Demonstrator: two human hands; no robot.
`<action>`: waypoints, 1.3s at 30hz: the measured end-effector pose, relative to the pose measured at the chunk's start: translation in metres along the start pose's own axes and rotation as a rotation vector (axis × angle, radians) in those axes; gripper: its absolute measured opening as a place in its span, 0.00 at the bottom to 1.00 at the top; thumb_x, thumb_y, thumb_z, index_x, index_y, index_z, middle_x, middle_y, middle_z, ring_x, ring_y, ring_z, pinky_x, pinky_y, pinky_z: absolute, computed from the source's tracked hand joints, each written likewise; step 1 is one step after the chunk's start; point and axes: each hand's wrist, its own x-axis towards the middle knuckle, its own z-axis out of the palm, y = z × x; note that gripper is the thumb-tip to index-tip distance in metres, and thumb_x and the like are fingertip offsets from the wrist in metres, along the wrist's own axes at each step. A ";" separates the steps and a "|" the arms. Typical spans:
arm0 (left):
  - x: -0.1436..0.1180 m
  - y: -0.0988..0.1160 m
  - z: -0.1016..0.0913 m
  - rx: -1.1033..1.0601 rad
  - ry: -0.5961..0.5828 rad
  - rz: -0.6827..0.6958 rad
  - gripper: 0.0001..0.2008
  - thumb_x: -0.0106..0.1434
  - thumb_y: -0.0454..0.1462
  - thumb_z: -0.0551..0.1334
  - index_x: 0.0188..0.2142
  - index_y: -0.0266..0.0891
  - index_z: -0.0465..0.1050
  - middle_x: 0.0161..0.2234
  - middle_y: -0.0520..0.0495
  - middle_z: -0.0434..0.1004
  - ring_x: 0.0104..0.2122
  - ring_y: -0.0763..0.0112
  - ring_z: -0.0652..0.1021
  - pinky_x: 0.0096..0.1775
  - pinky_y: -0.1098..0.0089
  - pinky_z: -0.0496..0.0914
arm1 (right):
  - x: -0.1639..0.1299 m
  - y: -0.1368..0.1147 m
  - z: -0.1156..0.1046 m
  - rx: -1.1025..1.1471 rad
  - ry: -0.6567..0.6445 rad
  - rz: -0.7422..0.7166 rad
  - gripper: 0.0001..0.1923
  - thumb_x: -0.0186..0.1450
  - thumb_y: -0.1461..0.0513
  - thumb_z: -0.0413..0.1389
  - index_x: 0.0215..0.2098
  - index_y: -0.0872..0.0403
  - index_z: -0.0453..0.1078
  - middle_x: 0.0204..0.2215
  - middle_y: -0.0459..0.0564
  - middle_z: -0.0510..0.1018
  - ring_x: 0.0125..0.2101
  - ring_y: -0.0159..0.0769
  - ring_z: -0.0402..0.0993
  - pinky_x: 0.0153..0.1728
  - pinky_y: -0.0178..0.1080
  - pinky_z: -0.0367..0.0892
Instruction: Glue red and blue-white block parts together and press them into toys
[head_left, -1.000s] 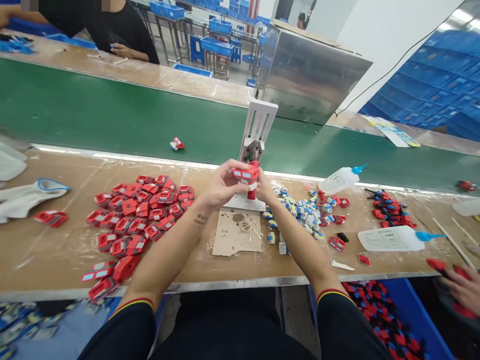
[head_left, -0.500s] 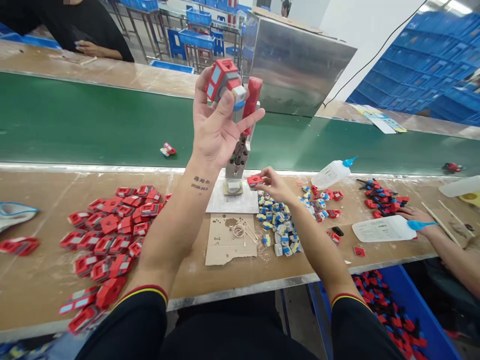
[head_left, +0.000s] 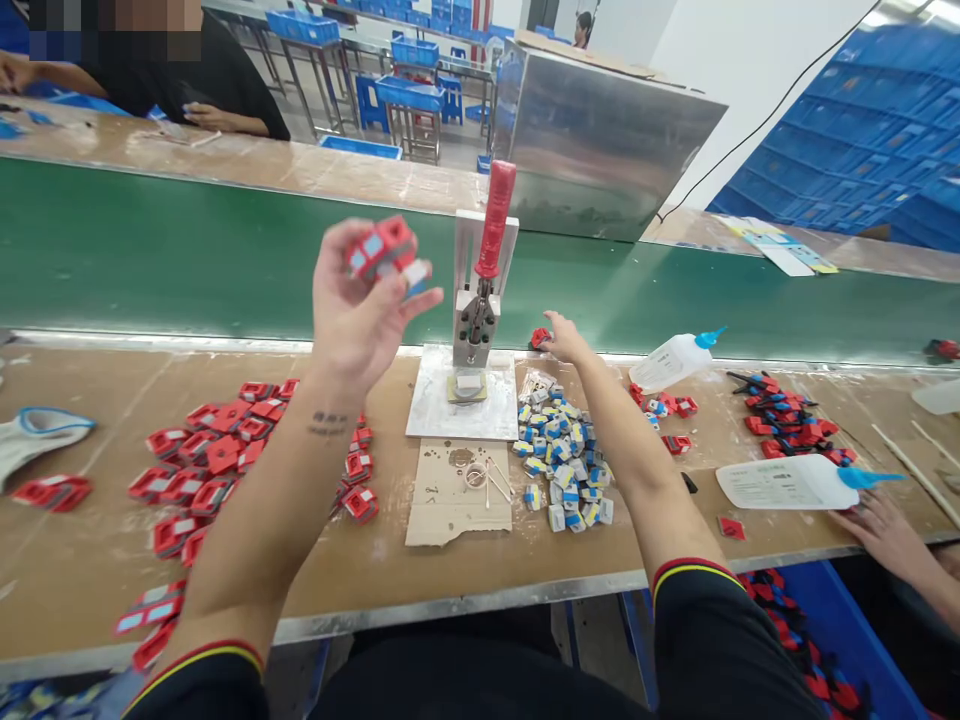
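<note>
Toy part (head_left: 386, 252): one red-and-blue piece, pinched in the fingertips of your left hand (head_left: 360, 310), raised above the bench.
Conveyor belt (head_left: 187, 250): one green belt running behind your bench.
Press (head_left: 476, 320): one, red handle upright, between your hands.
Glue bottles (head_left: 795, 480): two with blue tips, right of you.
Red piece (head_left: 538, 338): one, at the belt's edge; your right hand (head_left: 564, 340) touches it, fingers reaching out; whether it grips I cannot tell.

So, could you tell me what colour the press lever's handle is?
Red; the handle shows best in the head view.
</note>
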 end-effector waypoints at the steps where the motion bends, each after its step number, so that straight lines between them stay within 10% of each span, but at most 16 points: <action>1: -0.020 -0.005 -0.012 0.036 0.015 -0.014 0.28 0.56 0.45 0.80 0.52 0.55 0.71 0.49 0.52 0.82 0.43 0.65 0.86 0.43 0.66 0.84 | 0.000 0.001 -0.008 0.001 0.039 -0.005 0.31 0.58 0.66 0.62 0.60 0.59 0.68 0.58 0.68 0.76 0.59 0.55 0.70 0.63 0.59 0.68; 7: -0.097 -0.067 -0.040 0.263 -0.001 -0.311 0.39 0.52 0.39 0.81 0.60 0.48 0.65 0.42 0.49 0.83 0.38 0.66 0.86 0.43 0.65 0.82 | -0.029 -0.073 -0.055 0.390 0.486 -0.452 0.25 0.76 0.49 0.51 0.68 0.42 0.59 0.63 0.55 0.70 0.54 0.43 0.77 0.47 0.45 0.80; 15: -0.085 -0.129 -0.017 0.311 -0.155 -0.336 0.45 0.51 0.30 0.75 0.66 0.46 0.61 0.47 0.44 0.83 0.44 0.59 0.85 0.50 0.54 0.80 | -0.049 -0.227 -0.078 0.622 0.306 -0.567 0.39 0.69 0.38 0.60 0.70 0.36 0.53 0.60 0.50 0.77 0.24 0.28 0.76 0.26 0.36 0.76; 28: -0.097 -0.139 -0.008 0.183 -0.141 -0.327 0.46 0.53 0.37 0.77 0.67 0.45 0.59 0.52 0.40 0.82 0.49 0.54 0.85 0.48 0.57 0.81 | -0.170 -0.205 -0.046 0.608 0.146 -0.778 0.13 0.71 0.65 0.58 0.53 0.46 0.74 0.51 0.49 0.78 0.47 0.35 0.81 0.40 0.39 0.82; 33: -0.099 -0.134 -0.005 0.259 -0.148 -0.389 0.44 0.52 0.40 0.77 0.65 0.41 0.62 0.50 0.39 0.83 0.48 0.55 0.86 0.52 0.55 0.79 | -0.187 -0.187 -0.023 0.869 0.013 -0.537 0.06 0.70 0.57 0.59 0.46 0.42 0.74 0.54 0.50 0.78 0.46 0.42 0.84 0.43 0.49 0.84; 39: -0.099 -0.122 0.001 0.343 -0.151 -0.419 0.28 0.54 0.40 0.76 0.53 0.37 0.75 0.49 0.39 0.86 0.49 0.54 0.85 0.57 0.53 0.77 | -0.190 -0.195 -0.008 1.180 -0.127 -0.091 0.27 0.60 0.42 0.70 0.42 0.45 0.61 0.53 0.51 0.78 0.40 0.40 0.86 0.33 0.42 0.83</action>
